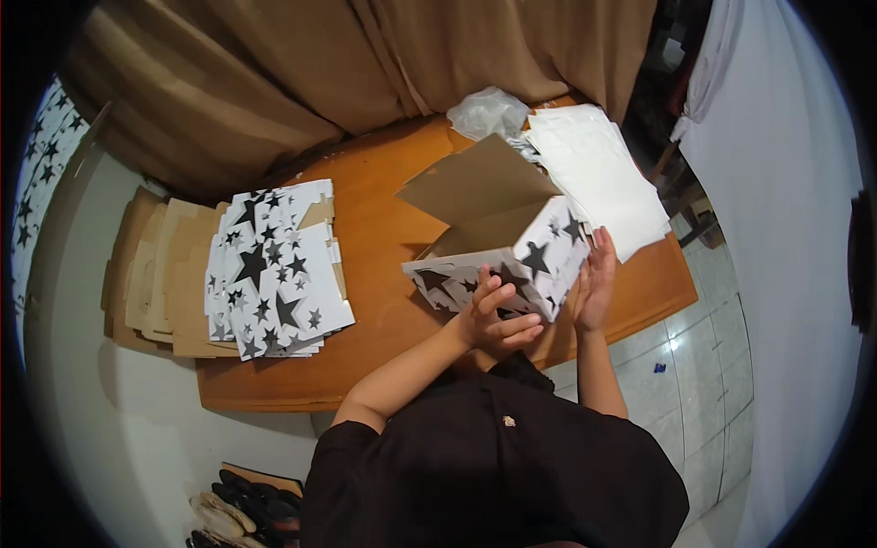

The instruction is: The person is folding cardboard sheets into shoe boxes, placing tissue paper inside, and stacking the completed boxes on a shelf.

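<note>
A white cardboard box with black stars [534, 256] stands on the wooden table [384, 228], its brown lid flap [475, 183] tilted up and open. My left hand [493, 315] presses against the box's near side, fingers spread over the wall. My right hand [596, 279] lies flat against the box's right side, fingers pointing up. Both hands hold the box between them.
A stack of flat star-printed box blanks [274, 269] lies at the table's left end, over plain brown cardboard sheets [155, 274]. White paper sheets [598, 178] and a crumpled clear plastic bag [487, 111] sit at the far right. Brown curtains [347, 64] hang behind. Shoes [242, 511] lie on the floor.
</note>
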Demonstrator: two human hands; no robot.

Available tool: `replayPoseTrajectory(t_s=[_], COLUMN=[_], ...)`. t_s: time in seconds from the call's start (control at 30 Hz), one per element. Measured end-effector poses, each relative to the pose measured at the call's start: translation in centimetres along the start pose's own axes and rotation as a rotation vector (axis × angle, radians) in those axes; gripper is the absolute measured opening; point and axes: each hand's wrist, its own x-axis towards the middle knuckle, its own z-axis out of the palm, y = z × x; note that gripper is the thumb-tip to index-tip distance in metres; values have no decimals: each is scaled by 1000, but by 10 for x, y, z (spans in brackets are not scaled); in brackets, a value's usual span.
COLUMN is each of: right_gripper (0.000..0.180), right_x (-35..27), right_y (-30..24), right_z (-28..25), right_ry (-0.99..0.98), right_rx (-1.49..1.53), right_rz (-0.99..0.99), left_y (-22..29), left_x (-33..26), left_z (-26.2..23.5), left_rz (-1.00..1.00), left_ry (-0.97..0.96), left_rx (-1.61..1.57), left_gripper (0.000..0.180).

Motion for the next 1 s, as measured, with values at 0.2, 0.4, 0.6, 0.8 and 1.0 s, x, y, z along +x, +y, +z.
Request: replayPoseTrajectory(t_s=[0.2,0.4,0.6,0.8,1.0], right_gripper=[64,67,56,62,67], right_x=[-14,-6,15,57,47], right_y=[10,16,-28,17,64], right_z=[-57,-79,-33,-9,-33], right_ry=[-51,73,-720,248,-108], right_rx=[-453,-804,-1215,-890,-1470], right_rz=[-107,-177,-181,-434,-74], left_y=[2,8,1,10,5], left_x=[-22,-40,-60,-79,-47], left_z=[-8,-7,-8,-13,-25], left_rz=[-350,-421,-357,-411,-506], left_ry=[-247,-621,-978,-927,-812], left_rx=[119,-2,-113,-96,-195], left_gripper=[79,41,24,31,48])
